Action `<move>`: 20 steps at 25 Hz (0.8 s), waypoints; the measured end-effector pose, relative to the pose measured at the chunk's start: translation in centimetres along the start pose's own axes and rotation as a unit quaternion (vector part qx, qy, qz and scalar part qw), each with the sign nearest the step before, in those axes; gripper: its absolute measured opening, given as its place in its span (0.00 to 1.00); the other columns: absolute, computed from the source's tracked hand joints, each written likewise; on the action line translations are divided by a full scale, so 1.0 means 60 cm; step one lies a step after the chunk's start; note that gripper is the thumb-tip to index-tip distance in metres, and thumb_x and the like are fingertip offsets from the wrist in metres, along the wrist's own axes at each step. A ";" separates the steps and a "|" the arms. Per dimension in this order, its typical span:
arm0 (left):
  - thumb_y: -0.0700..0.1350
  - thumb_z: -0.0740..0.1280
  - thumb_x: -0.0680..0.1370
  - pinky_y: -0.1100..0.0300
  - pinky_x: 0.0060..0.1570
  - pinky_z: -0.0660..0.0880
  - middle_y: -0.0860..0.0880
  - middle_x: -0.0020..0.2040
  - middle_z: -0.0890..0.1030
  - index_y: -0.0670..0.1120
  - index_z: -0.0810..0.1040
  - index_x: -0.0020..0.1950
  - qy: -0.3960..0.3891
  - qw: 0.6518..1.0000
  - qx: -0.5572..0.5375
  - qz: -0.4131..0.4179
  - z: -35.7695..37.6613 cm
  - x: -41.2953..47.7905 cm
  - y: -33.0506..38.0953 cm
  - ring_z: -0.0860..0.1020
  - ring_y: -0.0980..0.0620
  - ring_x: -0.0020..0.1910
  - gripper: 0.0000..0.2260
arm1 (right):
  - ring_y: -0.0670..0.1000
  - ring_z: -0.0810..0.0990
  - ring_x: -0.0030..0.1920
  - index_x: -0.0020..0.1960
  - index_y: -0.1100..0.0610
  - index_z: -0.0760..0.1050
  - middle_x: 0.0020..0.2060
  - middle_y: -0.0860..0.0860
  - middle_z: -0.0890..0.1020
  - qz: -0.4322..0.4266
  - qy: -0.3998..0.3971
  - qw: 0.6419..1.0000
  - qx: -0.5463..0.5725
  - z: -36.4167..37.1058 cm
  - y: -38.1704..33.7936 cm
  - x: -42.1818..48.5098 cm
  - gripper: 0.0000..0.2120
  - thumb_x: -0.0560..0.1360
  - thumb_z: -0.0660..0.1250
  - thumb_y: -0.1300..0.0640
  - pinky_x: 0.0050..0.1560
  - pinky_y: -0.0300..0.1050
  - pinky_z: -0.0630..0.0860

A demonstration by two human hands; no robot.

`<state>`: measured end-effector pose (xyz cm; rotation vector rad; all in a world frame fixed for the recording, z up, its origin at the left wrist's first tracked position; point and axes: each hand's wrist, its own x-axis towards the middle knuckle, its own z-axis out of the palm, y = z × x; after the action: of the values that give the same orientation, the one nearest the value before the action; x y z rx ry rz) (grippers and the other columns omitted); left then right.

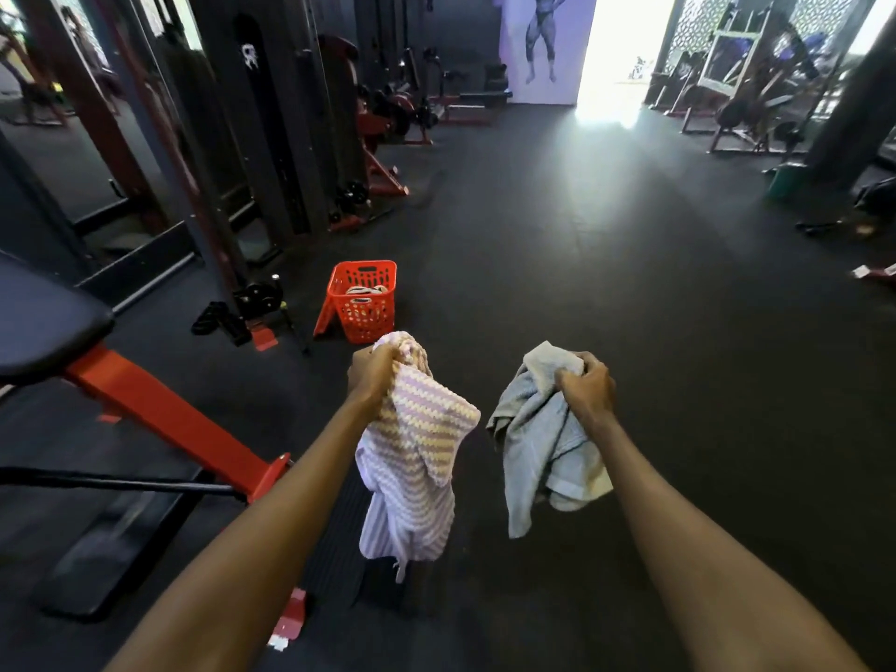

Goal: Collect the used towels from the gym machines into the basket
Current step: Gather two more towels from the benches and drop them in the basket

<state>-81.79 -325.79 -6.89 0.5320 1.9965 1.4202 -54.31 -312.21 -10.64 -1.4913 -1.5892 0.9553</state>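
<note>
Gym floor [606, 264]: left hand [371, 375] grips striped towel [412, 458], right hand [586, 388] grips grey towel [538, 453], fingers curled tight; red basket [363, 303] ahead, trailing ends could snag or miss its rim.

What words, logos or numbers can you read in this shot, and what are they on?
No text reads clearly.
On the black machine upright: a white emblem, too blurred to read.
On the floor: a red-and-white packet, print too blurred.
On the wall poster: a muscular figure, no words visible.
On the red basket, striped towel and grey towel: no labels seen.
</note>
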 end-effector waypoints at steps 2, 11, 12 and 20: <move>0.49 0.65 0.71 0.57 0.46 0.71 0.48 0.51 0.84 0.45 0.83 0.57 0.011 1.000 -0.009 0.007 0.042 0.053 0.032 0.79 0.49 0.49 0.18 | 0.54 0.82 0.50 0.54 0.55 0.81 0.48 0.52 0.84 -0.006 -0.009 1.000 0.001 0.007 -0.013 0.090 0.13 0.69 0.67 0.59 0.47 0.42 0.72; 0.51 0.67 0.65 0.50 0.58 0.78 0.48 0.51 0.85 0.45 0.84 0.55 0.037 0.999 -0.024 -0.012 0.179 0.364 0.108 0.82 0.46 0.52 0.21 | 0.54 0.81 0.51 0.55 0.57 0.81 0.50 0.54 0.84 -0.035 -0.061 0.998 0.005 0.162 -0.037 0.434 0.18 0.67 0.66 0.56 0.48 0.42 0.71; 0.51 0.67 0.64 0.49 0.58 0.78 0.48 0.50 0.85 0.45 0.84 0.53 0.045 0.999 -0.024 -0.015 0.190 0.411 0.114 0.82 0.46 0.52 0.21 | 0.55 0.81 0.51 0.56 0.56 0.81 0.50 0.54 0.84 -0.029 -0.070 0.997 0.002 0.185 -0.039 0.476 0.19 0.66 0.66 0.55 0.49 0.43 0.72; 0.52 0.68 0.67 0.56 0.42 0.72 0.45 0.45 0.86 0.42 0.84 0.52 0.101 0.994 0.020 -0.045 0.270 0.688 0.221 0.82 0.44 0.45 0.19 | 0.57 0.81 0.55 0.58 0.51 0.80 0.54 0.54 0.84 -0.046 -0.127 0.991 -0.019 0.324 -0.139 0.792 0.20 0.66 0.66 0.53 0.54 0.46 0.74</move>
<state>-100.91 -283.66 -8.59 0.3202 2.1816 1.4295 -77.63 -265.71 -10.57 -1.3503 -1.8500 1.1025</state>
